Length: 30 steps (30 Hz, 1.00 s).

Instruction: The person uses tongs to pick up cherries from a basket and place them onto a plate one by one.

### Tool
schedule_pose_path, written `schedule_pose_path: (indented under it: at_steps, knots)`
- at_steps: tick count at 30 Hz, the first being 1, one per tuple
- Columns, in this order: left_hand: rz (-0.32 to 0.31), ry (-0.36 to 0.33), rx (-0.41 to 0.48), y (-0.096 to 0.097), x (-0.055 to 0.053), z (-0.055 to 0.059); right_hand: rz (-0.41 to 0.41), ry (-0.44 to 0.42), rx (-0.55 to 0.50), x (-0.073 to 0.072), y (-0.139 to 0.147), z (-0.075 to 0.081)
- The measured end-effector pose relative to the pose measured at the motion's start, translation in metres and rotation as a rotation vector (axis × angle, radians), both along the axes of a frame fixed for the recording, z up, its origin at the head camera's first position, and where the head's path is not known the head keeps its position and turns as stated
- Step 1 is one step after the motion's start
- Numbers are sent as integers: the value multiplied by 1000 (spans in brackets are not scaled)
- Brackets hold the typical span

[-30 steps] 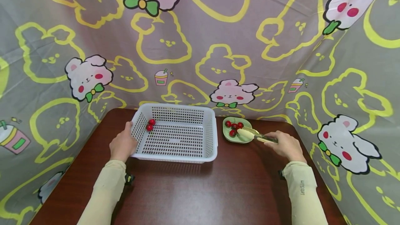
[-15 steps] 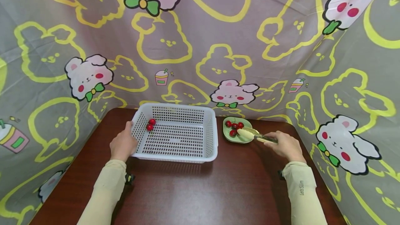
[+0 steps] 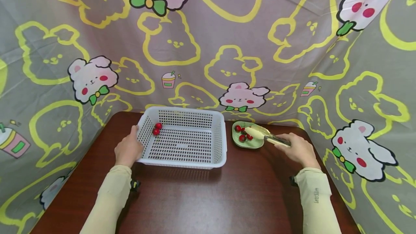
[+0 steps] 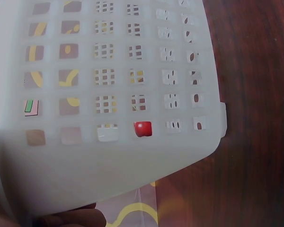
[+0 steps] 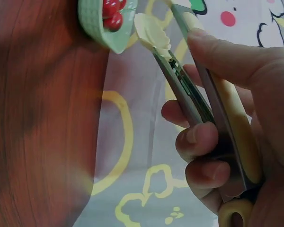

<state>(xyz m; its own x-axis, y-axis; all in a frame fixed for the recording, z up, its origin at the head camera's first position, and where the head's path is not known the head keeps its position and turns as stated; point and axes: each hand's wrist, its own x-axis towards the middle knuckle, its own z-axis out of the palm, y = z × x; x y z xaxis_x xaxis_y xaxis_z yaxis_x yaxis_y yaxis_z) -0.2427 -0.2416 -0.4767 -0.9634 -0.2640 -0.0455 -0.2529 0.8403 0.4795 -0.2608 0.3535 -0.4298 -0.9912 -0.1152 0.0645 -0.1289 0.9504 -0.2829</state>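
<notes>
My left hand [image 3: 129, 150] grips the left rim of a white slotted plastic basket [image 3: 219, 140]. Two cherry tomatoes [image 3: 156, 131] lie inside, near its left wall. In the left wrist view a red tomato [image 4: 143, 128] shows through a slot in the basket wall. With curled fingers and thumb my right hand [image 3: 299, 150] holds a pair of cream-tipped metal tongs [image 3: 274, 138]. Their tips are over a light green plate [image 3: 255, 144] bearing several cherry tomatoes [image 3: 242, 138], partly covering some. The right wrist view shows the tong arms [image 5: 182, 87] apart; whether they touch a tomato I cannot tell.
Both basket and plate stand toward the back of a dark brown wooden table [image 3: 208, 201]. A grey patterned curtain [image 3: 195, 57] rises close behind them and along both sides. Bare tabletop lies in front of the basket.
The tong tips have shifted up and slightly left over the plate. One tomato near them now appears lower on the plate. My left hand and the basket stay put.
</notes>
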Motion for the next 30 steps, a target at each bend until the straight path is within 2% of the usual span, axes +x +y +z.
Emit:
schedule_pose_path:
  at_steps: [11,23,30]
  knots:
    - [0,1,3,0,0,-2,68,76,-74,-1,-20,14]
    - [-6,4,5,-1,1,-4,157,105,-90,-7,-64,31]
    - [-6,13,4,0,1,-3,219,102,-97,-12,-91,34]
